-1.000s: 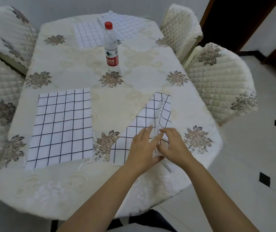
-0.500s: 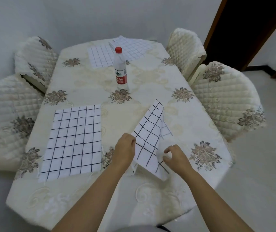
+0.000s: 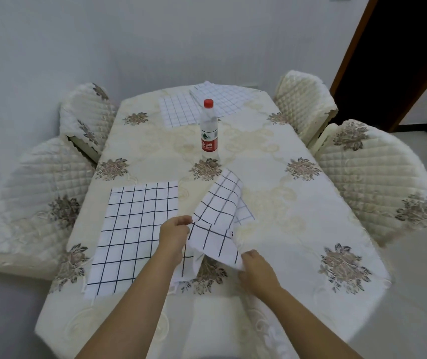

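A white cloth with a black grid (image 3: 216,218) hangs lifted and crumpled above the table's near middle. My left hand (image 3: 173,235) pinches its left edge, fingers curled. My right hand (image 3: 255,266) grips its lower right corner. The cloth's far end droops toward the table. A second, flat checked cloth (image 3: 134,229) lies spread to the left, partly under my left forearm.
A clear water bottle with a red cap (image 3: 209,129) stands upright at the table's middle. Two more checked cloths (image 3: 202,106) lie at the far end. The table (image 3: 297,216) wears a cream floral cover. Quilted chairs (image 3: 373,182) flank both sides.
The cloth lay on the table under both hands a second ago. Now both hands have lifted it off the surface, and the view has tilted up.
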`<action>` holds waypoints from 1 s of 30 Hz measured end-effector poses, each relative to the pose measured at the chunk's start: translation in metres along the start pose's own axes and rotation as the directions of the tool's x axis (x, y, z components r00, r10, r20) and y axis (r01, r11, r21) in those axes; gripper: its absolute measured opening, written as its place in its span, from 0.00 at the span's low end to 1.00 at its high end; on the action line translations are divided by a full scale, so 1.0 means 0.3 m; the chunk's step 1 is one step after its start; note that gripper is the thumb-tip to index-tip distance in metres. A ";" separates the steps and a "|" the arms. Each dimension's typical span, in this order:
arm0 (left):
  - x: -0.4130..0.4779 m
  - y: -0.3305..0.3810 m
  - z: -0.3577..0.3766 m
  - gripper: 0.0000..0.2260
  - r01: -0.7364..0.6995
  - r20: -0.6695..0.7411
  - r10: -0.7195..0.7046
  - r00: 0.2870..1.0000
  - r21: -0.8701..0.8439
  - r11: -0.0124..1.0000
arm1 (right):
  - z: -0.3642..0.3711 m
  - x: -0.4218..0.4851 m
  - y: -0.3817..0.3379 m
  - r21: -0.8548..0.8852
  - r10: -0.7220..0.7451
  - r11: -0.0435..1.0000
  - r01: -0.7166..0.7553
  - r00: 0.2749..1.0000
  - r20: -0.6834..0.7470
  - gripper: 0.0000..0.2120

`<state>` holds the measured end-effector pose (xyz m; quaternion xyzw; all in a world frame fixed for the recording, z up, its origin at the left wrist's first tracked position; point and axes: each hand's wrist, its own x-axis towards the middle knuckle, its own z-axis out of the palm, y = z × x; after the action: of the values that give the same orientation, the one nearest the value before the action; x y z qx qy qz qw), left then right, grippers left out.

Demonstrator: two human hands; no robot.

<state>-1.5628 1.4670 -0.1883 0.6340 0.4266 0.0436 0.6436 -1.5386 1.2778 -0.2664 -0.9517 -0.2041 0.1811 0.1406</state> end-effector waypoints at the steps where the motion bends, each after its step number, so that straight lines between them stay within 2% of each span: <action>1: 0.001 0.000 -0.010 0.14 -0.033 -0.023 0.034 0.999 0.076 0.997 | -0.027 0.009 0.000 0.030 -0.002 1.000 0.003 0.999 -0.036 0.13; 3: 0.002 -0.008 -0.020 0.12 -0.140 -0.027 0.159 0.987 0.351 0.926 | -0.093 0.024 -0.007 0.104 -0.008 0.994 0.018 0.995 -0.102 0.11; 5: -0.018 -0.007 -0.015 0.14 -0.331 0.076 0.365 0.928 0.621 0.711 | -0.172 0.031 -0.032 0.184 -0.022 0.981 0.062 0.977 -0.211 0.10; 7: -0.050 0.010 0.010 0.20 -0.574 0.300 0.518 0.801 0.633 0.520 | -0.246 0.033 -0.073 0.260 -0.054 0.955 0.143 0.946 -0.319 0.06; 9: -0.088 0.046 0.042 0.25 -0.739 0.474 0.581 0.661 0.546 0.395 | -0.315 0.033 -0.126 0.298 -0.087 0.929 0.218 0.914 -0.397 0.05; 10: -0.101 0.066 0.057 0.26 -0.783 0.505 0.620 0.600 0.528 0.328 | -0.348 0.032 -0.153 0.303 -0.107 0.919 0.253 0.898 -0.426 0.05; 12: -0.119 0.103 0.078 0.24 -0.817 0.468 0.720 0.512 0.524 0.240 | -0.403 0.025 -0.201 0.276 -0.156 0.907 0.317 0.864 -0.479 0.05; 15: -0.144 0.184 0.073 0.21 -0.825 0.335 0.804 0.491 0.474 0.306 | -0.480 0.010 -0.255 0.186 -0.244 0.896 0.402 0.799 -0.550 0.05; 18: -0.170 0.271 0.043 0.09 -0.851 0.287 0.831 0.477 0.388 0.355 | -0.561 -0.002 -0.292 0.231 -0.287 0.836 0.497 0.756 -0.589 0.01; 19: -0.179 0.300 0.029 0.04 -0.850 0.267 0.828 0.493 0.350 0.394 | -0.587 -0.008 -0.301 0.298 -0.278 0.797 0.525 0.758 -0.590 0.02; 21: -0.196 0.363 0.002 0.03 -0.831 0.217 0.808 0.548 0.249 0.497 | -0.639 -0.013 -0.310 0.444 -0.246 0.724 0.529 0.798 -0.550 0.07; 24: -0.217 0.445 -0.035 0.02 -0.788 0.179 0.768 0.615 0.101 0.607 | -0.693 -0.002 -0.303 0.494 -0.245 0.729 0.473 0.855 -0.457 0.08; 27: -0.232 0.506 -0.071 0.05 -0.754 0.159 0.749 0.643 -0.039 0.656 | -0.728 0.011 -0.297 0.539 -0.264 0.714 0.448 0.884 -0.385 0.05; 30: -0.228 0.558 -0.110 0.05 -0.755 0.125 0.762 0.635 -0.110 0.647 | -0.750 0.021 -0.284 0.515 -0.264 0.730 0.450 0.880 -0.394 0.11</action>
<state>-1.5449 1.4841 -0.0061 0.7402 0.0670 0.2688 0.6126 -1.4715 1.3116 -0.0378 -0.8171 -0.2950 0.0613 0.4915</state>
